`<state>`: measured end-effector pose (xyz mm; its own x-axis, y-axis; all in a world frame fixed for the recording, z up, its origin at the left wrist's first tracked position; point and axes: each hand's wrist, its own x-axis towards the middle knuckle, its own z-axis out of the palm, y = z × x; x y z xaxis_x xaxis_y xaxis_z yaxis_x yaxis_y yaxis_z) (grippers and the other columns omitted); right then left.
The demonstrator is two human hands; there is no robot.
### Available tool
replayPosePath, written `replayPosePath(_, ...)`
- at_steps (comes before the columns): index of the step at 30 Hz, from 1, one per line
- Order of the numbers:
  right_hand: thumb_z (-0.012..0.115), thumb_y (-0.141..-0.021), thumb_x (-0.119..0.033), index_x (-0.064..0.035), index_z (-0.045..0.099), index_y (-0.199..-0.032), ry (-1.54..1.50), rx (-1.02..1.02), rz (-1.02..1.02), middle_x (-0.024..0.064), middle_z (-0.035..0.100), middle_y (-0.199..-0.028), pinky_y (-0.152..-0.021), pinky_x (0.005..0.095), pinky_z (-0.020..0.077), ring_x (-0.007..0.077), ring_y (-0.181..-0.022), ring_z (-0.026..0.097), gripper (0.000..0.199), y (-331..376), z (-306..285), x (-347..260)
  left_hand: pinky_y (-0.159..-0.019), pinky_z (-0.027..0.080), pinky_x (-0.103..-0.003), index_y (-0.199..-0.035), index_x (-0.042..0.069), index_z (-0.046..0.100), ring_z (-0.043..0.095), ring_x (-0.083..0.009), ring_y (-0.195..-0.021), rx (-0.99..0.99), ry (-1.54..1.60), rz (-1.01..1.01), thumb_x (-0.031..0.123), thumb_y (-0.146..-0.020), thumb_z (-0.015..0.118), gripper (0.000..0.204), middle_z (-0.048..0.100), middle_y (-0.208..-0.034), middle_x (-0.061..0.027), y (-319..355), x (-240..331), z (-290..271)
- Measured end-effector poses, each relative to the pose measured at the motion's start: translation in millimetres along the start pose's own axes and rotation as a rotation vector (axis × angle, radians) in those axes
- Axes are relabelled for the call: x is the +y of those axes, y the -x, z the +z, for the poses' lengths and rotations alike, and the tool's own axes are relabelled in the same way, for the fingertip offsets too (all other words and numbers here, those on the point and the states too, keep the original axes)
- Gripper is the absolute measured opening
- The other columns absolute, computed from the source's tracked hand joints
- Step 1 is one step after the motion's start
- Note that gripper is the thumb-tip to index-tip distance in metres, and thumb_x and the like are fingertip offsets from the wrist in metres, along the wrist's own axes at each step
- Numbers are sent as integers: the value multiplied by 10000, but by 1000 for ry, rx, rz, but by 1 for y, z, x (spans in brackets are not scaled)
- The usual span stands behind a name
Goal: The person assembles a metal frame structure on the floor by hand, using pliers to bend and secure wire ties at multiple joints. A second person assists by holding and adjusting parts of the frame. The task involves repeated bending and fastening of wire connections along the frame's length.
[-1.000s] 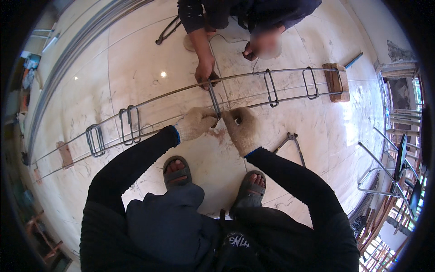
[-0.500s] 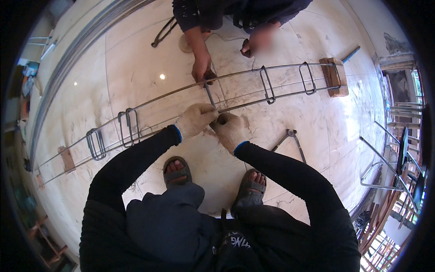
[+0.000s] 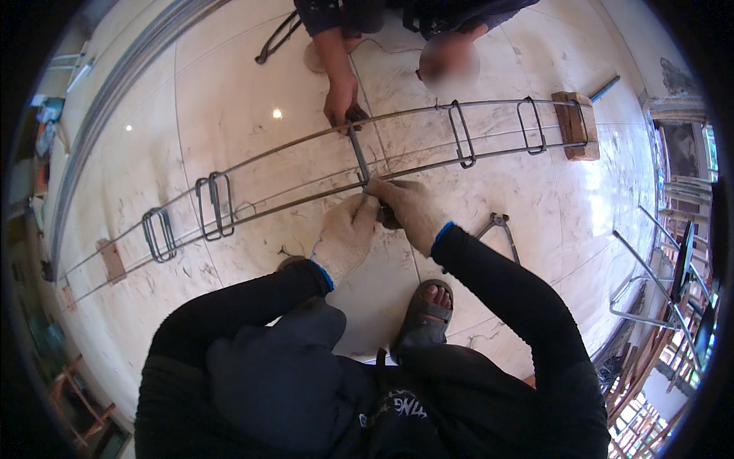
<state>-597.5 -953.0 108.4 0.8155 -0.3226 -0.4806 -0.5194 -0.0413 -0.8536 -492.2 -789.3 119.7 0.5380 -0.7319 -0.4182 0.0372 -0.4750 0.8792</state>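
A long frame of thin steel bars, with its near bar (image 3: 306,200) toward me, spans the floor. My left hand (image 3: 342,236), in a pale work glove, is closed in a pinch just below that bar. Beside it, my gloved right hand (image 3: 409,212) is also closed, its fingertips meeting the left ones at the corner of a steel stirrup (image 3: 358,157). Whatever the fingers pinch is hidden or too small to name. Across the frame, a co-worker's hand (image 3: 342,105) grips the stirrup's far end, at the far bar.
More stirrups (image 3: 462,134) hang along both sides of the frame. A wooden block (image 3: 575,126) supports its right end, and a flat wood piece (image 3: 112,260) lies under the left. Pincers (image 3: 501,229) lie right of my right hand; another pair (image 3: 277,38) lies beyond the frame.
My left hand has drawn back slightly toward me and my right hand has shifted right and a little forward. Both stay together at the stirrup. The co-worker's hand still holds its far end.
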Motion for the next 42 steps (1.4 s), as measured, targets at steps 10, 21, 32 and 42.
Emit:
replayPosePath(10,672,-1096,-200,8,740,-1052,-270,-56,281,10,625,-806,-630,303,517,128,-672,601,223,-10,-10,-34,-847,561,-368,-1300,55,695,688,-164,-944,-15,741,-435,411,-1172,602,389,732,-1107,-45,-13,-31,4)
replayPosePath(21,699,-1030,-201,0,764,-1072,-47,18,158,-33,521,-727,-538,285,348,85,-579,454,216,-19,-8,-39,-690,509,-321,-1172,-2,744,615,-133,-776,40,603,-310,287,-1153,649,305,677,-907,-32,-30,-55,10)
replayPosePath(32,716,-1024,-279,38,828,-1114,149,250,88,93,781,-920,-801,370,540,196,-857,696,348,-14,1,16,-542,460,-296,-1114,36,721,533,-128,-597,41,633,-635,291,-1130,665,262,612,-808,0,-33,-9,-18)
replayPosePath(42,680,-1007,-165,-3,789,-1066,353,223,-75,219,788,-1031,-851,470,610,404,-957,774,203,-8,53,45,-583,490,-304,-1101,12,733,595,-121,-642,-99,267,-383,329,-1133,639,333,654,-813,-21,-58,32,-21)
